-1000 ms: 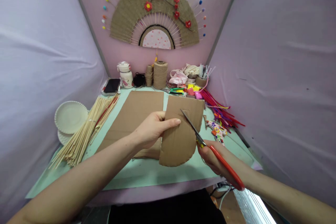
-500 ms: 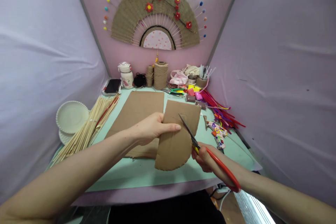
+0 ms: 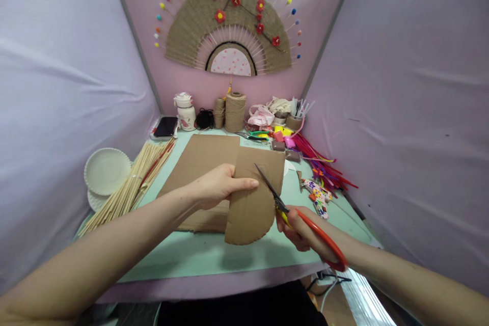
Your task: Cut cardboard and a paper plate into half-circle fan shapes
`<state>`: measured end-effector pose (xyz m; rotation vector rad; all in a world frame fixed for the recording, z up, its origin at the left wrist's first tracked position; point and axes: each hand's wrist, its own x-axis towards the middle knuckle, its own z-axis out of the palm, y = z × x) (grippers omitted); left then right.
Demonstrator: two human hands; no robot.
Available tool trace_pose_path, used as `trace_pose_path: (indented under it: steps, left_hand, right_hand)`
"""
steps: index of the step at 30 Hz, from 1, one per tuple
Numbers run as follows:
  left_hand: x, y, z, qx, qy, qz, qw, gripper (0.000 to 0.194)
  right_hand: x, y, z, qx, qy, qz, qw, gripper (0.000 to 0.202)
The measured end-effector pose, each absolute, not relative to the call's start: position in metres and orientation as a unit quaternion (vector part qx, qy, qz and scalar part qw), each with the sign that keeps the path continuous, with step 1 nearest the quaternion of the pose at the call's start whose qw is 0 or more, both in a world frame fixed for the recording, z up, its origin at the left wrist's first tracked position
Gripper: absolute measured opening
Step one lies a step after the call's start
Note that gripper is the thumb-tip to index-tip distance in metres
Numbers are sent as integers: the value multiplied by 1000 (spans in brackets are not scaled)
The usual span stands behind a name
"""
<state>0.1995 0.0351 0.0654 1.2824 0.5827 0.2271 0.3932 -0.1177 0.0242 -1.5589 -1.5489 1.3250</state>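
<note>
A piece of brown cardboard [image 3: 250, 214] with a rounded lower edge is held above the table by my left hand [image 3: 221, 186], thumb on its face and fingers behind. My right hand [image 3: 300, 229] is closed around scissors [image 3: 321, 237] with red and yellow handles. One dark blade lies across the front of the cardboard, its tip pointing up and left near my left thumb; the other blade is hidden, apparently behind the piece. Under my left hand and forearm, a larger cardboard sheet [image 3: 206, 155] lies flat on the pale green table top [image 3: 171, 260].
Bamboo sticks [image 3: 126, 188] and white paper plates [image 3: 107, 170] lie at the left. Along the back stand a white bottle [image 3: 186, 112] and twine spools [image 3: 235, 112]. Green-handled pliers [image 3: 257, 136], pipe cleaners [image 3: 317, 158] and patterned fabric [image 3: 317, 191] lie right. A decorated fan [image 3: 229, 25] hangs behind.
The cardboard piece has turned slightly and shifted a little left. My right hand and the scissors have moved slightly left with it, the blade still across the piece.
</note>
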Motion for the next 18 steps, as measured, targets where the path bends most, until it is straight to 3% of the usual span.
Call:
trace_pose_path:
  steps: [18]
  left_hand:
    - [199, 32, 64, 569, 259, 90, 776, 32]
  right_hand:
    - [379, -121, 50, -634, -564, 462, 259, 62]
